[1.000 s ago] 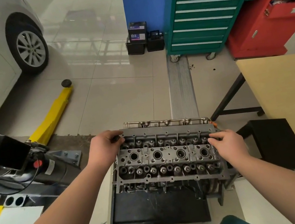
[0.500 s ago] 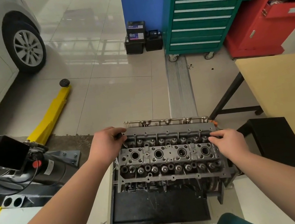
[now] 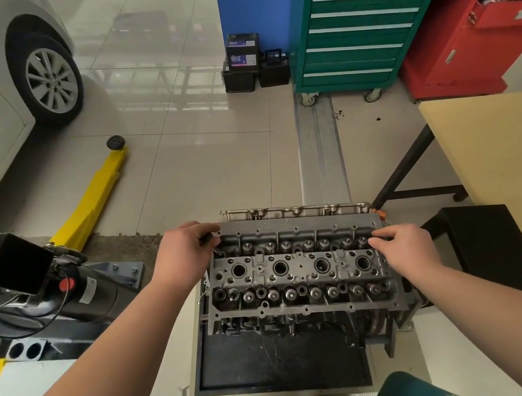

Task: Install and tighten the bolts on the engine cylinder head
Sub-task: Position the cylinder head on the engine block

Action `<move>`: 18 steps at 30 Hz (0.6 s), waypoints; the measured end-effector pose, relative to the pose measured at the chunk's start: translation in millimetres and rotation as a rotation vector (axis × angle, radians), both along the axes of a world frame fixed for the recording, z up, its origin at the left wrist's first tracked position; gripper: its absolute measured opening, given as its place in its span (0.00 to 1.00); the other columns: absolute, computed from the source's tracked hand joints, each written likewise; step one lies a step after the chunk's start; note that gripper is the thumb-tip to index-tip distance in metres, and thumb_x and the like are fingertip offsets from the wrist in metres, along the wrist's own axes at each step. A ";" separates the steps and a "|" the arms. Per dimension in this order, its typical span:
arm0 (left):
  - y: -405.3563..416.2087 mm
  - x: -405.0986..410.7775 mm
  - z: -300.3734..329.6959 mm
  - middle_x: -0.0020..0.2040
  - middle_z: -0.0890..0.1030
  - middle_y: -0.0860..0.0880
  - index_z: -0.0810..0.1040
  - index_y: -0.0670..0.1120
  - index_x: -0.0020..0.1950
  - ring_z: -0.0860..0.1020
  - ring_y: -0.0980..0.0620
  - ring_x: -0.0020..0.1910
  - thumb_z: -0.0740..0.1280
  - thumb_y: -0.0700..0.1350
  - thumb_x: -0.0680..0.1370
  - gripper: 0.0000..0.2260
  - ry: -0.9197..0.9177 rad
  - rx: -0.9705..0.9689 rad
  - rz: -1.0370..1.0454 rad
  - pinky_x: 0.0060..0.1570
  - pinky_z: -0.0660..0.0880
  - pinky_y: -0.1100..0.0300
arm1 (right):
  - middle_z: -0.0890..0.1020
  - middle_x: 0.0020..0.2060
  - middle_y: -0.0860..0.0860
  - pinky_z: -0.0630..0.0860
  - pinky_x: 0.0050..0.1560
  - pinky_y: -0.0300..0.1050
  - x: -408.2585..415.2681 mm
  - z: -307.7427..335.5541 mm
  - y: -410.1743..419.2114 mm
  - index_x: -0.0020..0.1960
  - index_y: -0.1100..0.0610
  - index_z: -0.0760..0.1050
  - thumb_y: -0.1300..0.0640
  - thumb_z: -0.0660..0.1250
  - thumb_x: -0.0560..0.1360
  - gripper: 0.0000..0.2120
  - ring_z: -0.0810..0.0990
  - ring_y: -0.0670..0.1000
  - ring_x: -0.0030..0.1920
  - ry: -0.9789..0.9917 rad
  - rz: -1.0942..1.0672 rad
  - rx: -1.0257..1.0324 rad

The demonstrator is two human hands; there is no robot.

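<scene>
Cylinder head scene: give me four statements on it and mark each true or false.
1. Both hands are at the cylinder head. True.
2. The left hand grips a dark object at the head's far left corner. True.
3. The right hand rests on the wooden table. False: its fingers are at the head's right end.
4. The tool cabinet behind is yellow. False: it is green.
</scene>
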State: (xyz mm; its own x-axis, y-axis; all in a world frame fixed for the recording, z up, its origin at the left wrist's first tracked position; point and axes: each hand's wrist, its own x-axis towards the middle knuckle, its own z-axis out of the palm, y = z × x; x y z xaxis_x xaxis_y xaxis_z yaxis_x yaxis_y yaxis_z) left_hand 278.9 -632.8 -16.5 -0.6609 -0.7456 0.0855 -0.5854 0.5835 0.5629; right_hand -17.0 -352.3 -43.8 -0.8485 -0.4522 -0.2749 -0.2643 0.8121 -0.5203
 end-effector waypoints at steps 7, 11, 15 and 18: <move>6.8 -1.9 -5.4 0.52 0.86 0.48 0.87 0.45 0.62 0.81 0.49 0.45 0.73 0.38 0.80 0.11 -0.114 -0.014 -0.125 0.50 0.79 0.57 | 0.86 0.59 0.51 0.77 0.59 0.48 -1.1 -4.3 0.3 0.61 0.51 0.85 0.51 0.75 0.78 0.12 0.82 0.53 0.59 0.010 0.005 -0.009; 9.6 2.3 -18.4 0.60 0.81 0.52 0.85 0.52 0.65 0.76 0.51 0.57 0.73 0.55 0.80 0.16 -0.155 0.058 -0.120 0.60 0.78 0.49 | 0.86 0.58 0.49 0.77 0.55 0.46 -1.1 -6.1 1.9 0.60 0.49 0.85 0.50 0.75 0.78 0.12 0.82 0.53 0.58 0.005 0.002 -0.010; 7.9 15.4 -39.0 0.71 0.73 0.52 0.82 0.56 0.70 0.74 0.47 0.69 0.68 0.57 0.83 0.16 -0.081 0.333 0.146 0.68 0.73 0.48 | 0.86 0.57 0.50 0.79 0.60 0.50 -1.4 -7.0 3.4 0.61 0.50 0.85 0.51 0.75 0.78 0.13 0.83 0.52 0.58 -0.008 0.001 -0.036; 13.4 25.6 -53.8 0.66 0.74 0.54 0.71 0.57 0.76 0.80 0.51 0.59 0.75 0.57 0.78 0.28 0.073 0.605 0.404 0.58 0.79 0.48 | 0.86 0.56 0.49 0.79 0.56 0.48 -0.5 -7.3 5.3 0.62 0.49 0.85 0.51 0.75 0.78 0.13 0.81 0.48 0.52 -0.016 -0.004 -0.040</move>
